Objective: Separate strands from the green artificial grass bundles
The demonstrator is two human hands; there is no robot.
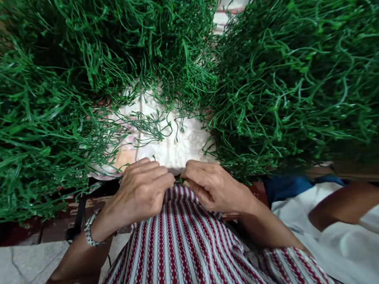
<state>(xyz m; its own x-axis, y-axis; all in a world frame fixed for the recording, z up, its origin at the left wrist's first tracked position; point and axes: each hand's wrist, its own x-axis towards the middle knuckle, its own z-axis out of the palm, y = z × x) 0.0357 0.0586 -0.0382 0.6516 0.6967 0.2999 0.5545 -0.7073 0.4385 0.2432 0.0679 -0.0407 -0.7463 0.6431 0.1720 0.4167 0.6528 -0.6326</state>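
My left hand (pixel 144 189) and my right hand (pixel 212 186) meet fingertip to fingertip just above my lap, which is covered by red and white striped cloth (pixel 180 246). Both hands pinch a small green stem (pixel 178 181) between their fingertips; little of it shows. A metal bracelet (pixel 91 231) circles my left wrist. Big heaps of thin green stems with small leaves rise in front: one on the left (pixel 44 104) and one on the right (pixel 295 74). Between them lies a white patterned cloth (pixel 166 135) with loose stems on it.
A white cloth (pixel 361 238) and a blue cloth (pixel 286 187) lie at the right. Another person's forearm (pixel 346 202) rests on the white cloth. Grey stone floor (pixel 20 270) shows at bottom left, next to a dark strap (pixel 80 219).
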